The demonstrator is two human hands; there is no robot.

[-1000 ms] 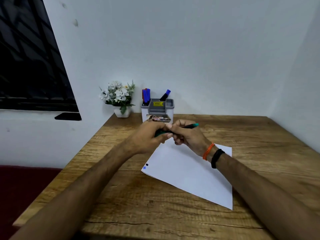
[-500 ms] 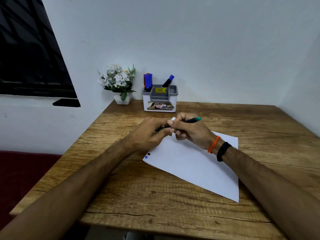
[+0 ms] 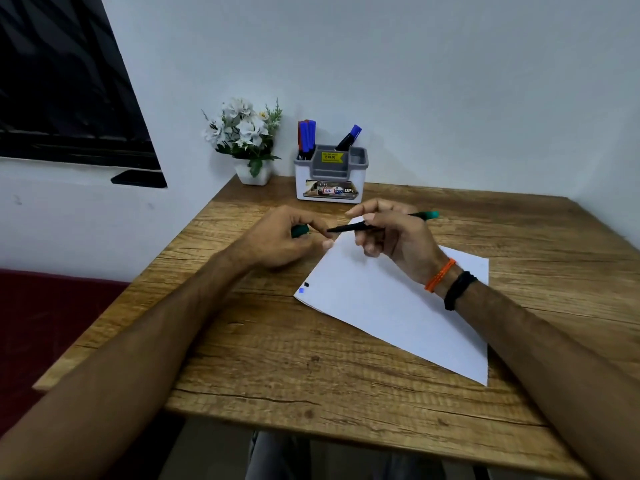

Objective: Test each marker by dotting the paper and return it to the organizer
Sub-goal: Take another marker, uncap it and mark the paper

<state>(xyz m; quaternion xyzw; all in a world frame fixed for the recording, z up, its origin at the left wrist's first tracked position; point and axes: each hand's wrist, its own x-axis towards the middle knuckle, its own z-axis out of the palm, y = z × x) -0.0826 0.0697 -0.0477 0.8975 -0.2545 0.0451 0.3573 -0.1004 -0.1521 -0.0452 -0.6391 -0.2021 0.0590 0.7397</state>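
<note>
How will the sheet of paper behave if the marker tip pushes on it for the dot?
The paper looks thin and light, so it would probably slide on the smooth wooden table. Neither hand presses on it: the left hand holds the cap, the right hand the marker.

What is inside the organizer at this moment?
The organizer holds a cluster of blue-capped markers in its back left compartment and one blue-capped marker leaning at the back right. Their lower ends are hidden by the walls; the front compartment's contents cannot be seen.
</note>
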